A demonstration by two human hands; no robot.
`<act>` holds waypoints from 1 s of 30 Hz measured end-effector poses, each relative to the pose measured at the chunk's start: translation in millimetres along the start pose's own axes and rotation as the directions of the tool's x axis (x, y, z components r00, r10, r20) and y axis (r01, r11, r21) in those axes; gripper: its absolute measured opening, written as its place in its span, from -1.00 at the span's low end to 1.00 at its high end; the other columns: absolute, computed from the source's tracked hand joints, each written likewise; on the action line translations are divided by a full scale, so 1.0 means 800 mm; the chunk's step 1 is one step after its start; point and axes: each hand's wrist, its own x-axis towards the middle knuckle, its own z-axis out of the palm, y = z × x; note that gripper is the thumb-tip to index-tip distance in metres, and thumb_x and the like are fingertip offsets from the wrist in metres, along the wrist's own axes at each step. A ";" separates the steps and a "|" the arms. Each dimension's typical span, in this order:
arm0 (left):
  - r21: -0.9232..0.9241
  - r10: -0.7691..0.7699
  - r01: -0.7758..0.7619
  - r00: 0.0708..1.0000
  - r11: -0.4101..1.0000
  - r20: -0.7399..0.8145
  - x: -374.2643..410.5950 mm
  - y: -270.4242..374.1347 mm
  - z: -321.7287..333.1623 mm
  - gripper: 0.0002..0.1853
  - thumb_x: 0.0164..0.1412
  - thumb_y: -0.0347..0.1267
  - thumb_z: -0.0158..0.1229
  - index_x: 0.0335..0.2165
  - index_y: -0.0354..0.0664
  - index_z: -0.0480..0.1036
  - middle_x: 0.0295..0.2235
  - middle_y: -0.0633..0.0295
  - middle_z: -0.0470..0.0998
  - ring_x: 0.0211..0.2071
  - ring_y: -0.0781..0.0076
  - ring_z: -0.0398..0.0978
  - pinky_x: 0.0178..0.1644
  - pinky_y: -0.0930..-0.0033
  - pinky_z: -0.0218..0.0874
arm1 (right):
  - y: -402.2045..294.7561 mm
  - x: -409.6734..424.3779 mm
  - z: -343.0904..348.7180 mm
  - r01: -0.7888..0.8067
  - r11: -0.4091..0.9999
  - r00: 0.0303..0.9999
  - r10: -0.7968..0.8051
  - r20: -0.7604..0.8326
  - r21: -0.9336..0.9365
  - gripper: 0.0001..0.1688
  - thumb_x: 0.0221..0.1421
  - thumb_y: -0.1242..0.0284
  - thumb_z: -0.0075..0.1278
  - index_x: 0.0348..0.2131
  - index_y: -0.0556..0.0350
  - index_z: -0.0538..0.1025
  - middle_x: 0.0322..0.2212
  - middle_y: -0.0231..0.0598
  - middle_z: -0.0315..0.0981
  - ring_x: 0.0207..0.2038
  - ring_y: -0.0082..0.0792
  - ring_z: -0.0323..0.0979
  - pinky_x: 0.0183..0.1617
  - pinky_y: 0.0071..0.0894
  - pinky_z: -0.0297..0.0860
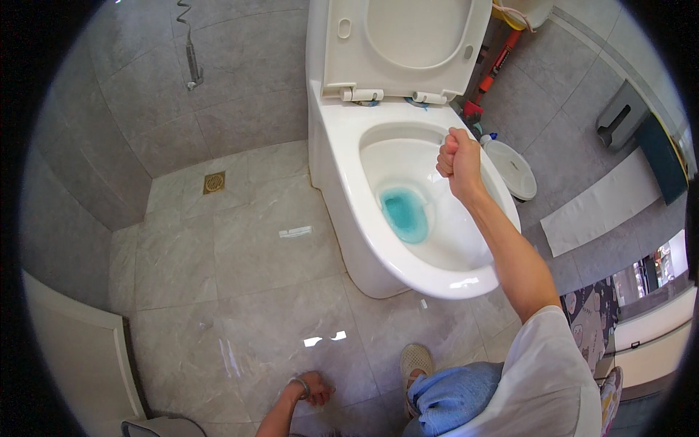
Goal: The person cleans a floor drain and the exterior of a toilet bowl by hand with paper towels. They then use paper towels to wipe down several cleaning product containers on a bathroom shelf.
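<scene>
A white toilet point(360, 202) stands before me with its seat and lid point(333, 49) raised and blue-green water point(403, 216) in the bowl. Over the bowl's far right rim, my right hand point(460, 161) is closed into a fist; no object shows in it. Low in the picture, above the grey tiled floor, my left hand point(315, 388) wears a bracelet at the wrist. Its fingers look loosely curled, and whether they hold anything cannot be told.
Right of the toilet are a white-lidded bin point(510, 169) and a red-handled tool point(499, 63). Paper point(603, 202) hangs along the right wall. A floor drain point(214, 182) lies left, a spray hose point(191, 63) on the wall, and a white door point(82, 349) at lower left.
</scene>
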 end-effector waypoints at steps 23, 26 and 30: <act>-0.037 -0.046 0.049 0.996 0.998 0.075 0.091 -0.076 -0.015 -0.70 0.04 -0.20 0.18 -0.56 -0.23 0.60 -0.58 0.18 0.59 -0.60 0.37 0.55 -0.57 0.37 0.35 | -0.015 -0.013 0.009 0.238 0.843 0.748 0.157 0.645 -0.481 -0.68 0.03 0.46 0.06 -0.16 0.11 0.44 -0.23 -0.13 0.53 -0.12 -0.21 0.49 -0.07 -0.30 0.38; 0.073 0.011 -0.013 0.999 0.997 0.033 0.043 -0.015 0.000 -0.78 0.07 -0.25 0.10 -0.58 -0.09 0.53 -0.68 0.33 0.44 -0.67 0.48 0.40 -0.62 0.40 0.21 | -0.009 -0.011 -0.030 0.420 0.338 0.824 0.246 0.510 -0.842 -0.57 -0.03 0.40 0.14 -0.10 0.00 0.45 -0.24 -0.11 0.54 -0.18 -0.11 0.49 -0.05 -0.22 0.36; -0.028 -0.037 0.038 0.999 0.999 0.035 0.021 -0.018 -0.002 -0.79 0.06 -0.29 0.17 -0.45 -0.21 0.59 -0.46 0.23 0.60 -0.54 0.42 0.54 -0.53 0.45 0.31 | 0.006 -0.027 -0.034 0.408 0.373 0.794 0.306 0.525 -0.833 -0.60 -0.01 0.39 0.13 -0.12 0.04 0.45 -0.25 -0.09 0.55 -0.18 -0.14 0.49 -0.05 -0.25 0.34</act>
